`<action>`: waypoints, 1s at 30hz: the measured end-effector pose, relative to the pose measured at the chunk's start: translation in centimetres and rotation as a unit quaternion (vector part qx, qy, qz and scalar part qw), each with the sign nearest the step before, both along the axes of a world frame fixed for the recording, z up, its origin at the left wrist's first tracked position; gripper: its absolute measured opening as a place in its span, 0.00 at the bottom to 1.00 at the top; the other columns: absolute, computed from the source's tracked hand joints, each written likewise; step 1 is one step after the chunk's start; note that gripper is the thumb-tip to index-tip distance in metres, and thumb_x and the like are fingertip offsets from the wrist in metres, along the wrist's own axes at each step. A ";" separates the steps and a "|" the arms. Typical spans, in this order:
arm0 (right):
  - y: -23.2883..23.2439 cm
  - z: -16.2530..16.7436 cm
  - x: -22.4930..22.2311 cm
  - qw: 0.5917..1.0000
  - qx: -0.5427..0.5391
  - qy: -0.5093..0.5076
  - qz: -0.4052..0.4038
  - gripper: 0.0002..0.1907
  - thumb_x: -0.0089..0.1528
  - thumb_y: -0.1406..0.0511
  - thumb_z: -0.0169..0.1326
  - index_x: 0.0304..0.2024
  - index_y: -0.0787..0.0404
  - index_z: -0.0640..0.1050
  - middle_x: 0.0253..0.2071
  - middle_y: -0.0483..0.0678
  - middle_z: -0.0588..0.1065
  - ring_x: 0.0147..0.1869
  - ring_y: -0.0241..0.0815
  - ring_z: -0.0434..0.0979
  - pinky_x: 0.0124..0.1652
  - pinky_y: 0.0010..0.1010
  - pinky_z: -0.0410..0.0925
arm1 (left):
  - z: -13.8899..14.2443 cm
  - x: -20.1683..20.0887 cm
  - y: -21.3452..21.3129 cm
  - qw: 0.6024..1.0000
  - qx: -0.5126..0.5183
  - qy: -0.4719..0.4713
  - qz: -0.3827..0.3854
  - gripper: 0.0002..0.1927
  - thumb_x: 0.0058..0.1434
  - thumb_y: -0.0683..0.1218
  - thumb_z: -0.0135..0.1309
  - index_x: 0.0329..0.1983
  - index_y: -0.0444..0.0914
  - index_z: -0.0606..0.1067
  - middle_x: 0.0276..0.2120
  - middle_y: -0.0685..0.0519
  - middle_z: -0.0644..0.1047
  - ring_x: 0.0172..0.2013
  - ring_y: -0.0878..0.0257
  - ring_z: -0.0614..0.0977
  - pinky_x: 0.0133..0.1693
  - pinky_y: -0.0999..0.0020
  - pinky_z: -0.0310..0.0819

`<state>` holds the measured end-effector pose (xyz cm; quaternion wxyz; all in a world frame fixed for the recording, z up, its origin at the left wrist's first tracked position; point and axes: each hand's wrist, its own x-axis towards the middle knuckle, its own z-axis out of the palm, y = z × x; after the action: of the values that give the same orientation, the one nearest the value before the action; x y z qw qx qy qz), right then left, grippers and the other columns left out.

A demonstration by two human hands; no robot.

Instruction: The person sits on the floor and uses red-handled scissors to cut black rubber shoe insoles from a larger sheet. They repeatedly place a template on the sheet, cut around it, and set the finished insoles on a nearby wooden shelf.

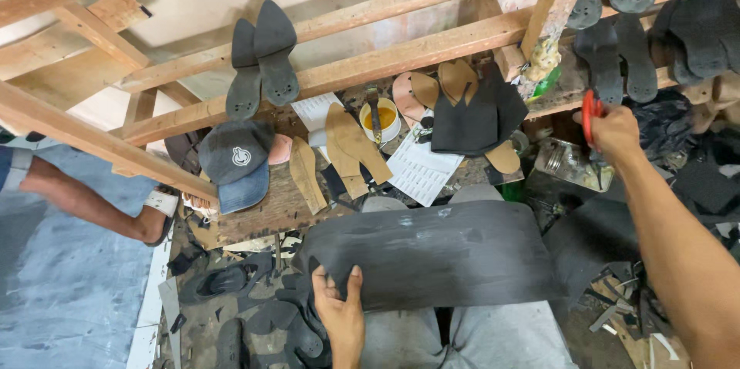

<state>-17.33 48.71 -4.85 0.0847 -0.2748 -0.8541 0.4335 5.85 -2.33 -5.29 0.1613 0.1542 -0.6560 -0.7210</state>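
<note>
Black rubber sheet (pixel 439 257), wide and flat, lies across your lap, and your left hand (pixel 339 311) pinches its near left edge, thumb on top and fingers curled under. Beyond that grip, the wooden workbench (pixel 262 211) carries a grey and blue denim cap (pixel 235 165), tan leather sole cutouts (pixel 347 145) and a small yellow glue tub (pixel 381 118). Your right hand (pixel 613 134) is raised well apart from the sheet, closed around red-handled scissors (pixel 590 111). Just above that hand, dark rubber soles (pixel 628 37) hang on the wooden frame.
</note>
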 end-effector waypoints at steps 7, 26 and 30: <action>-0.5 2.4 -10.3 0.962 0.234 -0.140 0.027 0.33 0.48 0.45 0.73 0.46 0.58 0.83 0.47 0.57 0.80 0.53 0.56 0.80 0.47 0.46 0.71 | -1.9 -1.6 1.0 0.988 0.152 -0.006 -0.007 0.32 0.60 0.34 0.54 0.67 0.24 0.60 0.53 0.45 0.77 0.49 0.61 0.80 0.52 0.68 0.74; 4.2 -1.3 -11.6 0.893 0.339 -0.101 -0.279 0.31 0.60 0.49 0.63 0.55 0.65 0.75 0.59 0.64 0.64 0.64 0.65 0.59 0.53 0.62 0.59 | -8.1 -2.9 -0.7 0.991 0.122 -0.010 0.062 0.38 0.56 0.30 0.56 0.68 0.15 0.54 0.55 0.34 0.73 0.49 0.53 0.81 0.50 0.62 0.79; 5.7 -2.4 -11.1 0.894 0.328 -0.011 -0.305 0.33 0.54 0.47 0.64 0.56 0.56 0.76 0.60 0.68 0.64 0.65 0.72 0.58 0.49 0.72 0.59 | -9.4 -2.9 -1.6 0.992 0.105 -0.045 0.059 0.38 0.56 0.30 0.56 0.68 0.18 0.55 0.55 0.35 0.75 0.49 0.54 0.82 0.50 0.64 0.78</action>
<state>-28.45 54.39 -7.30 0.2885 -0.4836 -0.8227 0.0779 2.97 -3.93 -14.66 0.1565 0.2409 -0.5728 -0.7677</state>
